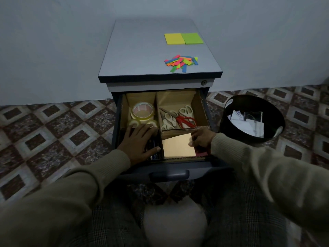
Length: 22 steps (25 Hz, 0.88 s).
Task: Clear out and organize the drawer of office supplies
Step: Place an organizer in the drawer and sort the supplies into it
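The open drawer (169,173) holds cardboard dividers. Tape rolls (142,112) fill the back left compartment and several scissors (178,117) the back right one. My left hand (138,141) lies flat, fingers spread, over dark pens (154,154) in the front left compartment. My right hand (201,138) grips the right edge of an orange sticky-note pad (178,146) in the front right compartment, above a pink pad (202,153). On the cabinet top (138,56) lie a yellow pad (174,38), a green pad (193,38) and a pile of coloured sticky flags (181,62).
A black waste bin (231,122) with papers inside stands on the patterned tile floor to the right of the cabinet. A plain wall is behind. My knees are below the drawer front.
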Each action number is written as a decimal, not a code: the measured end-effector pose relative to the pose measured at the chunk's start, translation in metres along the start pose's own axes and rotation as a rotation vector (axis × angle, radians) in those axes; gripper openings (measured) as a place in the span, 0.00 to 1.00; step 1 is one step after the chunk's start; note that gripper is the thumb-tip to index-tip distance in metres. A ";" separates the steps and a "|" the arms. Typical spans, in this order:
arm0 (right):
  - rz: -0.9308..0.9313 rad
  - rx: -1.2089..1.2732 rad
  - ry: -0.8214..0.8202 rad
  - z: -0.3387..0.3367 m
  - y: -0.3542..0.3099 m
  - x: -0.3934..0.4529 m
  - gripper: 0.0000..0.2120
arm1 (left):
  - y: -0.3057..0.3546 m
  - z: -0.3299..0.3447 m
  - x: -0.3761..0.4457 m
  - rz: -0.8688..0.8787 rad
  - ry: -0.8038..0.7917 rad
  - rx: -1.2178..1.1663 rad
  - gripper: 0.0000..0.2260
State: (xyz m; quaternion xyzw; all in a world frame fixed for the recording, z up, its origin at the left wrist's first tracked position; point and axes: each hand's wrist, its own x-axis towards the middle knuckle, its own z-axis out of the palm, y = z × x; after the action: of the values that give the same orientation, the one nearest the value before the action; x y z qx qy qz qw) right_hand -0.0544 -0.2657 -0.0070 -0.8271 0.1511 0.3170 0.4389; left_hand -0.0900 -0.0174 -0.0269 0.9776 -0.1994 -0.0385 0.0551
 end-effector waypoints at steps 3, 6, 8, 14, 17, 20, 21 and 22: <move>0.006 -0.133 0.049 0.009 0.003 0.006 0.21 | 0.002 0.001 -0.001 0.002 -0.004 -0.025 0.51; 0.042 -0.222 0.113 0.015 0.003 0.010 0.20 | 0.001 0.001 0.000 0.004 -0.022 -0.021 0.52; 0.066 -0.189 0.118 0.016 0.002 0.011 0.20 | 0.000 0.001 0.000 0.009 -0.028 -0.015 0.52; 0.175 0.109 0.127 0.015 0.002 0.014 0.14 | 0.001 0.000 0.000 0.011 -0.039 -0.010 0.43; 0.150 0.133 0.096 0.013 0.003 0.010 0.12 | 0.001 0.001 0.000 0.010 -0.049 -0.011 0.44; 0.117 0.134 0.085 0.009 0.003 0.008 0.12 | 0.001 -0.001 0.000 0.009 -0.075 -0.003 0.45; 0.105 0.107 0.089 0.006 0.002 0.006 0.12 | 0.002 -0.003 0.001 0.015 -0.070 -0.004 0.45; 0.095 0.092 0.092 0.002 -0.001 0.003 0.10 | 0.002 -0.006 0.002 0.027 -0.049 -0.012 0.42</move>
State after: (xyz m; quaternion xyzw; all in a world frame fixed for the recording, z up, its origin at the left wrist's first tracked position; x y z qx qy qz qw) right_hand -0.0524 -0.2632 -0.0097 -0.8115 0.2248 0.2918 0.4536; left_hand -0.0888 -0.0194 -0.0212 0.9732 -0.2137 -0.0629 0.0567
